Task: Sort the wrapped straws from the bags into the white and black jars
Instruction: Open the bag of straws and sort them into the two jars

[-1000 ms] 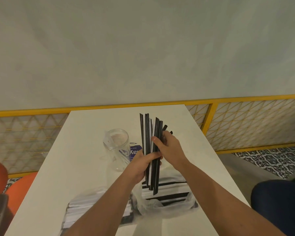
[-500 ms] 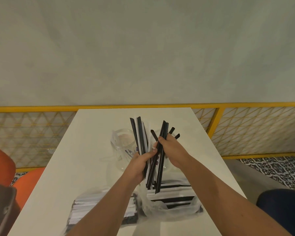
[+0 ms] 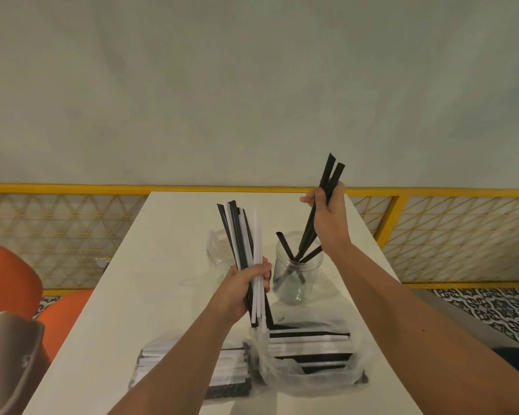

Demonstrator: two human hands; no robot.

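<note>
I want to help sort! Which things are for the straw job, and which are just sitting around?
For the job: black straws, mixed bundle, jar with black straws, other jar, left bag, right bag.
Lying about: orange chair, yellow railing.

- The clear plastic jar on the left (image 3: 215, 254) is mostly hidden behind the bundle of black and white wrapped straws (image 3: 246, 253).
- The left forearm (image 3: 189, 351) covers part of the left clear plastic bag of straws (image 3: 237, 381).
- A grey rounded object (image 3: 9, 363) is cut off by the lower left edge, and its kind is unclear.
</note>
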